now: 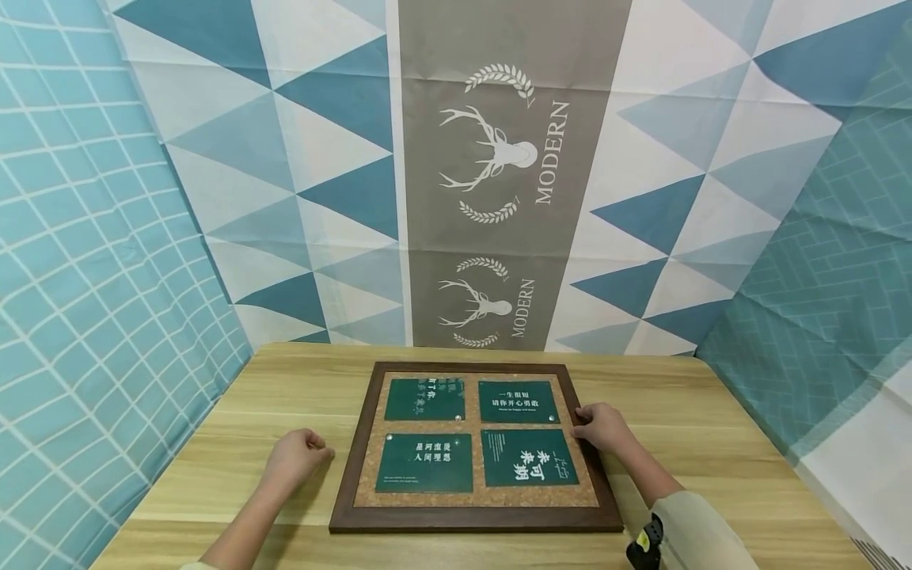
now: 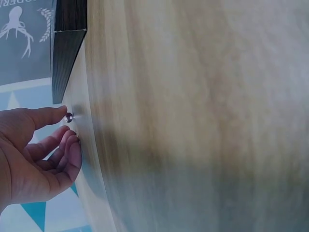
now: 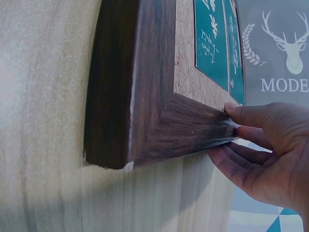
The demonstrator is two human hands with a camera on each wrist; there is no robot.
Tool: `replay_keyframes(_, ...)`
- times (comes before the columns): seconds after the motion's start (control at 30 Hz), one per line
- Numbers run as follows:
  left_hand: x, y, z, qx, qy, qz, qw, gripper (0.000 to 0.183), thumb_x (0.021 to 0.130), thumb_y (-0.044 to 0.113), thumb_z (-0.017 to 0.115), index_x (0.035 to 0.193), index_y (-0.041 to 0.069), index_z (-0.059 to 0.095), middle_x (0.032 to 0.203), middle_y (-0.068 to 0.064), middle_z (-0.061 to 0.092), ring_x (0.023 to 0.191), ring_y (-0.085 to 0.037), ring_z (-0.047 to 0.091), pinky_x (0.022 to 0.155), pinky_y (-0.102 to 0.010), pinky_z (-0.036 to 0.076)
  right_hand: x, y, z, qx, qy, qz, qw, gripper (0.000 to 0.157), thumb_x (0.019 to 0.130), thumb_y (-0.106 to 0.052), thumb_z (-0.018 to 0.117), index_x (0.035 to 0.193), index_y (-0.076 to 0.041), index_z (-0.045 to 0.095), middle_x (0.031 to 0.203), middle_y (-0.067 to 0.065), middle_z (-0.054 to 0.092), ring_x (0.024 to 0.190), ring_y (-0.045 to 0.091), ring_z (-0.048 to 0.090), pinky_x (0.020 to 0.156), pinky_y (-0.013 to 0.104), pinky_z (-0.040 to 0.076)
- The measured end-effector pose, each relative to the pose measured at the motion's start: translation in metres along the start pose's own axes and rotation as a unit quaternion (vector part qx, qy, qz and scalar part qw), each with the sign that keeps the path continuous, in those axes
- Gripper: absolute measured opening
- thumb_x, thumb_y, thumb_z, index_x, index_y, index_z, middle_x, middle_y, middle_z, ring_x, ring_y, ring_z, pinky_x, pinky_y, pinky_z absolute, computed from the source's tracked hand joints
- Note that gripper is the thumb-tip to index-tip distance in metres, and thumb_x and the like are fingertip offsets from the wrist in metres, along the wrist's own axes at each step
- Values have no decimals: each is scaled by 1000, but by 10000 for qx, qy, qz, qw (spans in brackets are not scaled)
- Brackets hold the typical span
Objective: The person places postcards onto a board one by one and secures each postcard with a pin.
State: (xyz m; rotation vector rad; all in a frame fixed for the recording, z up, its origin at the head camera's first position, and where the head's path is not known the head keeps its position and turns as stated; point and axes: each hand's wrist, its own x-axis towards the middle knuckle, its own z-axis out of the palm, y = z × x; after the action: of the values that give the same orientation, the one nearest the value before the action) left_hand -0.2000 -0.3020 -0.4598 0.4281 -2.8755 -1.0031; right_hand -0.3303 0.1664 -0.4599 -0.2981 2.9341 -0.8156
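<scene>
A brown-framed cork board (image 1: 470,519) lies on the table with green cards bearing white lettering: upper left (image 1: 413,396), upper right (image 1: 514,386), lower left (image 1: 420,473) and lower right (image 1: 500,473). Small round pins show on several card corners. My right hand (image 1: 604,427) grips the right side of the frame, thumb on top and fingers underneath, as the right wrist view shows. Left of the board, low over the table, my left hand (image 1: 290,459) pinches a small shiny pushpin (image 2: 69,117) at its fingertips.
The wooden table (image 1: 306,380) runs back to a patterned wall covering (image 1: 342,261) with deer heads and "MODERN" printed on it. Blue tile-patterned sheeting (image 1: 107,237) borders the left, and teal sheeting (image 1: 819,301) the right. A black wrist device (image 1: 644,545) sits at the right sleeve.
</scene>
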Motion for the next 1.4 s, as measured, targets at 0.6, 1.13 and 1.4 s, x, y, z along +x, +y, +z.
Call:
replay_keyframes(0.6,2,0,4,52,142,-5,9999,18,81,13,67,85,-4,62,80,-12,63,71,-21,55,58,-31,44,1,0,0,190,-3,29,9998,44,85,-9,66,121,14,55,124,30,55,113,44,53,84,46,52)
replay_keyframes(1.13,1,-1,6,140,196,84,9997,14,82,9,65,82,-5,64,78,-12,65,69,-19,57,59,-33,47,0,0,1,165,2,15,9999,44,85,-9,65,121,14,55,124,31,55,113,45,52,84,47,52)
replay_keyframes(1.4,0,-1,3,235,195,231,9993,10,83,5,63,81,-4,67,79,-11,67,71,-21,59,62,-35,49,-1,-1,0,138,7,-3,9999,44,85,-9,66,121,14,55,123,31,55,113,45,52,85,47,51)
